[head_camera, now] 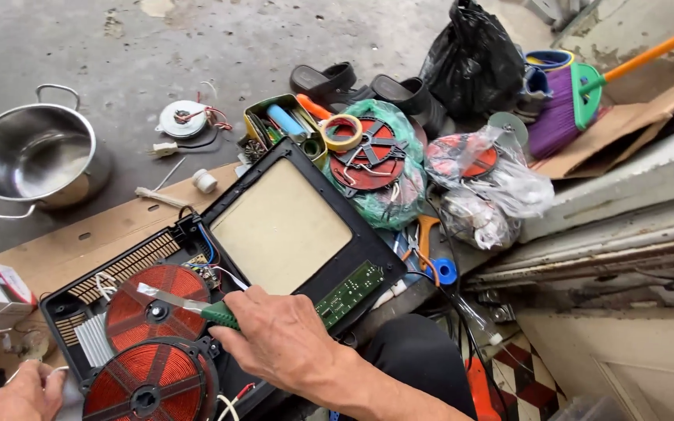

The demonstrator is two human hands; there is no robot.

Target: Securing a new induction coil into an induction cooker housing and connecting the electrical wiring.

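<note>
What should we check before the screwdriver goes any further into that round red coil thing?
1. Right hand grips the green-handled screwdriver firmly: ok.
2. Screwdriver tip sits over the upper red coil: ok.
3. Tip seated in a screw: cannot tell.
4. Left hand steadies the black cooker base: not ok, it rests at the base's edge and its grip is unclear.
5. Lifted glass top panel stays clear of the hands: ok.
6. Power unplugged: cannot tell.

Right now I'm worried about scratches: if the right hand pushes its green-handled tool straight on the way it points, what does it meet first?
The right hand aims the tool left; its tip looks already over the upper red coil, likely first contact, though height is unclear.
</note>
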